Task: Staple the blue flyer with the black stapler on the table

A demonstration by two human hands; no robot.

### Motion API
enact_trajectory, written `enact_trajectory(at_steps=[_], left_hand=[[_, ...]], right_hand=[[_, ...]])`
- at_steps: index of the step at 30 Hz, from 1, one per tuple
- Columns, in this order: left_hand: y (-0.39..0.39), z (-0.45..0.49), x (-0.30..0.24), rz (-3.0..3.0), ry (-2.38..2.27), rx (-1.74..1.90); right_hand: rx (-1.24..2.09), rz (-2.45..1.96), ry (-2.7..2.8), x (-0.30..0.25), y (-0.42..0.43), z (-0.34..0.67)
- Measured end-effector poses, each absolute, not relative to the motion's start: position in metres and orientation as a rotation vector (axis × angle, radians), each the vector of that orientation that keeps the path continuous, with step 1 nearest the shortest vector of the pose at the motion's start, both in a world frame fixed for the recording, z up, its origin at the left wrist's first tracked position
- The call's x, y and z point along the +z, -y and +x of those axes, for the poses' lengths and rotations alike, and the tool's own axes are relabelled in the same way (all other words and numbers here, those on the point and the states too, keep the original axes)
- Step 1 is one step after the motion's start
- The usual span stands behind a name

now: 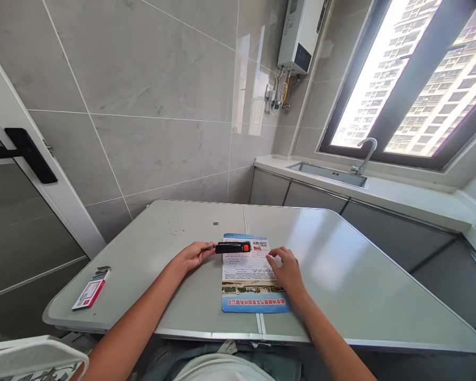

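My left hand (195,255) is closed around the left end of a black stapler (232,247) with an orange-red tip. The stapler is held level, above the upper part of a printed sheet (246,272). That sheet has blue borders, a building picture and red lettering, and lies on the table. At the sheet's right side is my right hand (287,270), with thumb and index fingertips drawn close together. Whether something small sits between them I cannot make out. A short grey strip (216,223), like a row of staples, lies behind the stapler.
The pale folding table (365,296) has a seam down its middle. Tiny dark bits (177,231) are scattered at the back left. A red-and-white package (92,288) lies near the left edge. Beyond are a counter with a sink (329,173) and a door (35,159).
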State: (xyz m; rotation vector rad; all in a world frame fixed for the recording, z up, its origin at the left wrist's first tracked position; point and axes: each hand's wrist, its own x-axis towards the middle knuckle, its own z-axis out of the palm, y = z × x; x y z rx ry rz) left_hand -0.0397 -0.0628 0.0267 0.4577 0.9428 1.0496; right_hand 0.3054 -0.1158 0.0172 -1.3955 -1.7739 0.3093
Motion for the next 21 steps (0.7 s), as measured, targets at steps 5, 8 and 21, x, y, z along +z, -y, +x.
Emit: enact_trajectory(at_steps=[5, 8, 21], left_hand=[[0.063, -0.003, 0.033, 0.541, -0.966, 0.889], [0.062, 0.018, 0.034, 0.586, -0.972, 0.856], [0.069, 0.036, 0.024, 0.584, -0.893, 0.933]], right_hand=[[0.338, -0.942, 2.145, 0.039, 0.113, 0.289], [0.267, -0.798, 2.215, 0.031, 0.108, 0.284], [-0.414, -0.627, 2.212, 0.007, 0.109, 0.29]])
